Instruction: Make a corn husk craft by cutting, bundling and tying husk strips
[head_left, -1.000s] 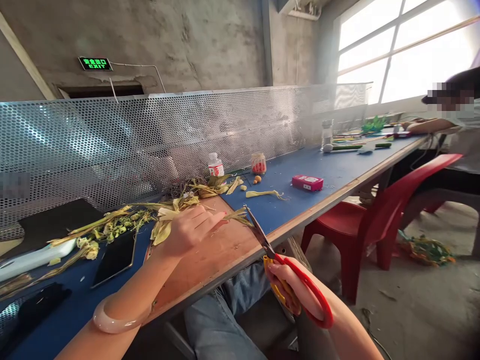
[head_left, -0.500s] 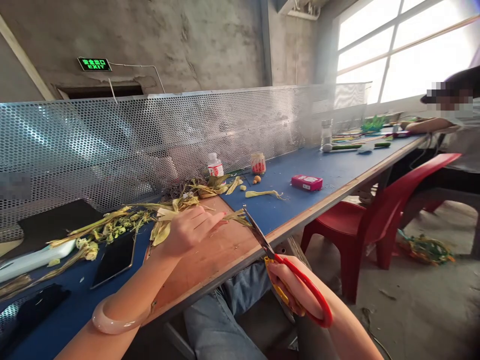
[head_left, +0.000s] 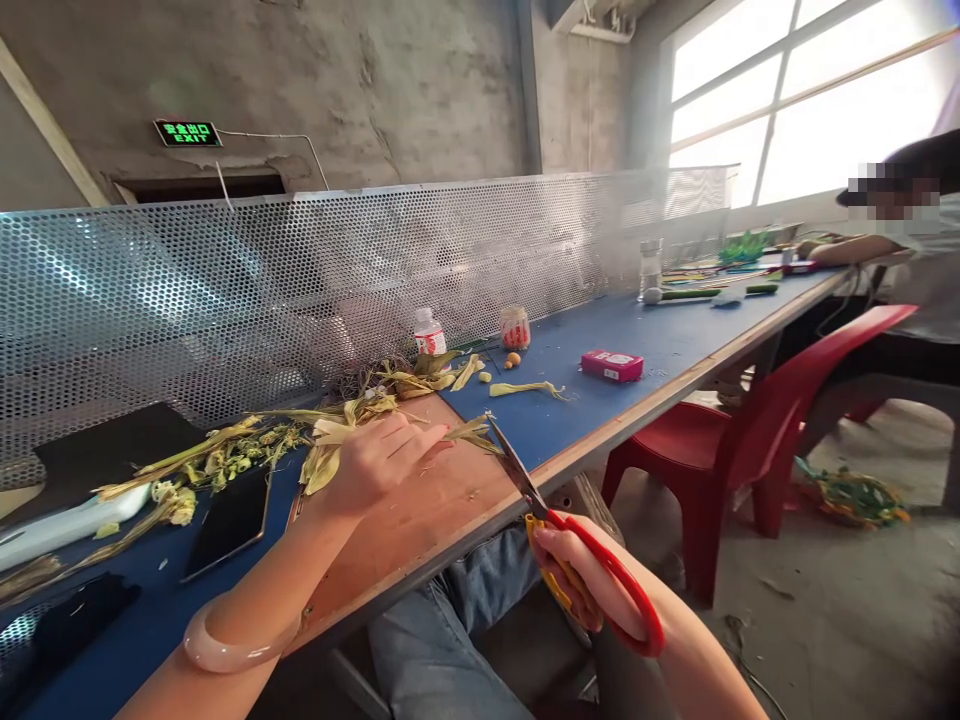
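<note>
Head view: your left hand (head_left: 375, 462) is closed on a dry stalk (head_left: 461, 432), pinning it to the wooden board (head_left: 420, 520) at the near edge of the table (head_left: 600, 410). The stalk's leafy end sticks out to the right of your fingers. Your right hand (head_left: 577, 570) is clamped through the red loops of the scissors (head_left: 559, 535), off the table edge and above your lap. The blades (head_left: 510, 465) reach up to the stalk's free tip; they look nearly together right at it, though you cannot tell whether they have bitten through.

Behind your left hand lies a loose heap of stalks (head_left: 217, 460) with pale flower heads, running left along the table, with more husk bits (head_left: 435, 375) further back by the mesh screen (head_left: 300, 290). One yellow strip (head_left: 529, 388) lies apart on the blue surface. As a judgement, the trimming is only partway: most of the heap looks uncut, and few clippings show.

A dark phone (head_left: 229, 520) lies flat just left of the board. A small bottle (head_left: 429, 332) and a jar (head_left: 515, 327) stand by the screen, and a pink box (head_left: 613, 365) lies further right. A red chair (head_left: 750, 440) stands beside you; another person's arm (head_left: 847, 248) rests at the table's far end.
</note>
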